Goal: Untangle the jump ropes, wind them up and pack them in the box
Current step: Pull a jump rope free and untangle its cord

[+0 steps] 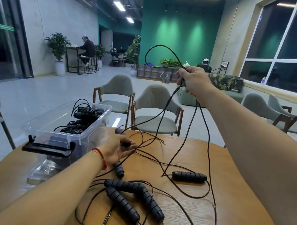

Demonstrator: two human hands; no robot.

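The tangled jump ropes (124, 185) sprawl across the table (236, 199) in front of you, black cords looping over one another. Three ribbed handles (151, 201) lie bunched near the front edge, and a fourth handle (189, 176) lies apart to the right. Your right grip (191, 80) is raised well above the table, fingers curled round one cord (162, 45). It arcs into a loop to the left of your knuckles, and strands trail down from there to the heap. Your left grip (120, 150) hovers low over the table, palm up and fingers loosely spread, with a short black piece (125, 143) lying on it. A red bracelet (100, 155) circles that wrist. Just to the left stands the clear box (91, 135), with wound ropes (85, 115) stacked at its far end. A black clamp (48, 149) sits at its near end. Green chairs (155, 111) stand beyond the table.
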